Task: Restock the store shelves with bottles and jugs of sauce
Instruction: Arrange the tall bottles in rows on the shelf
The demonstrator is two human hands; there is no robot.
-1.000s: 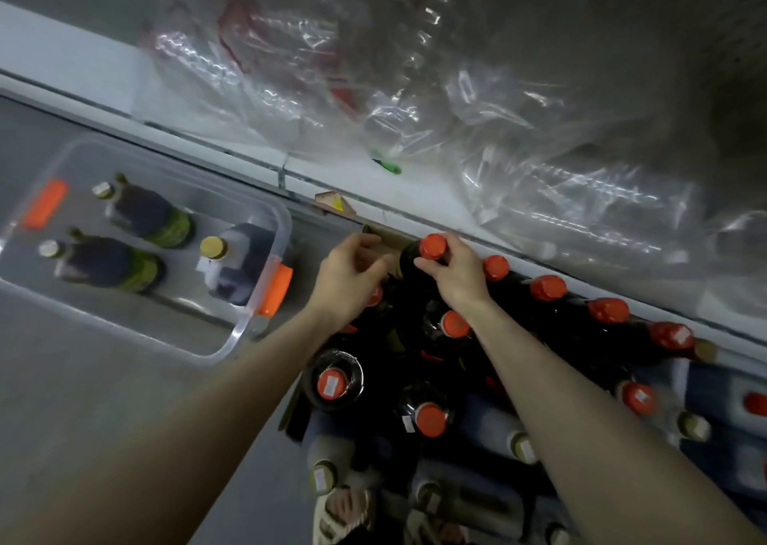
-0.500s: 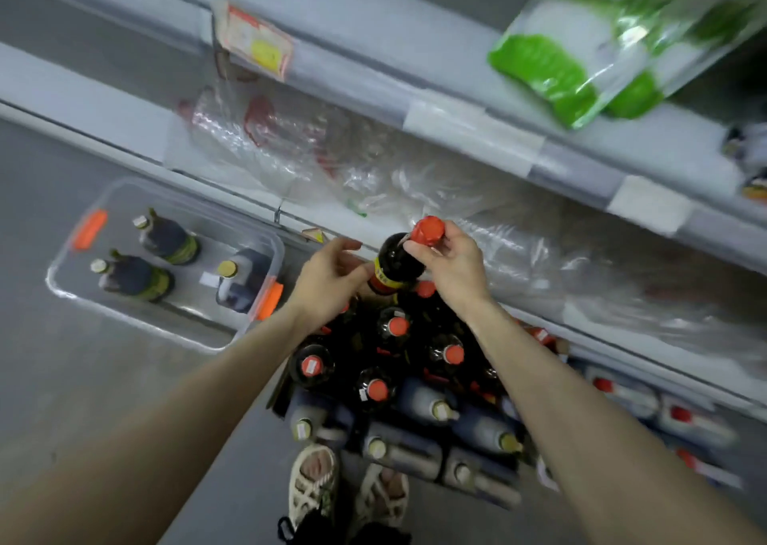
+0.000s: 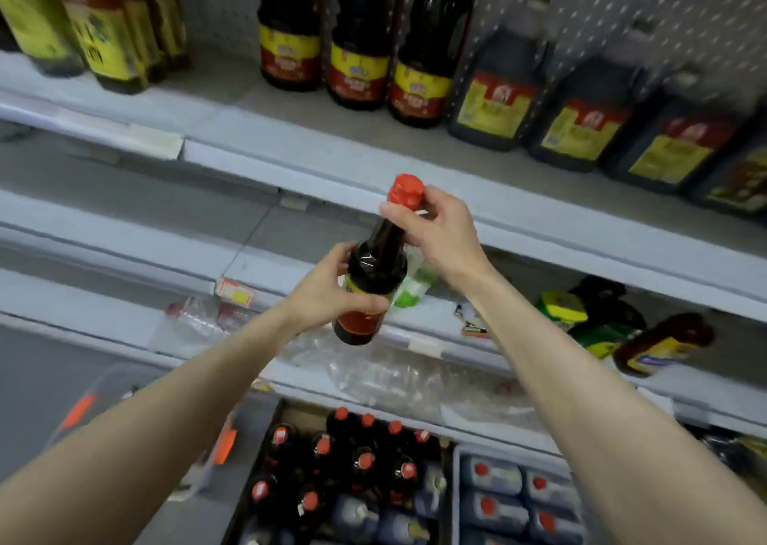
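A dark sauce bottle (image 3: 375,266) with a red cap and a red and yellow label hangs in the air in front of the grey shelves. My left hand (image 3: 332,291) grips its lower body. My right hand (image 3: 436,229) pinches its neck just under the cap. On the upper shelf (image 3: 332,158) stand three matching dark bottles (image 3: 357,46) and, to their right, several dark jugs (image 3: 581,112). Below, on the floor, a box holds several red-capped bottles (image 3: 352,461) and jugs lying beside them (image 3: 498,486).
Tall bottles with yellow labels (image 3: 103,29) stand at the upper left. A lower shelf holds crumpled clear plastic (image 3: 373,366), green packets (image 3: 581,316) and a bottle lying on its side (image 3: 660,345). A clear bin with orange clips (image 3: 220,440) sits on the floor at left.
Both hands have lifted the red-capped bottle out of the floor box and up toward the upper shelf. My view has tilted up from the floor to the shelves.
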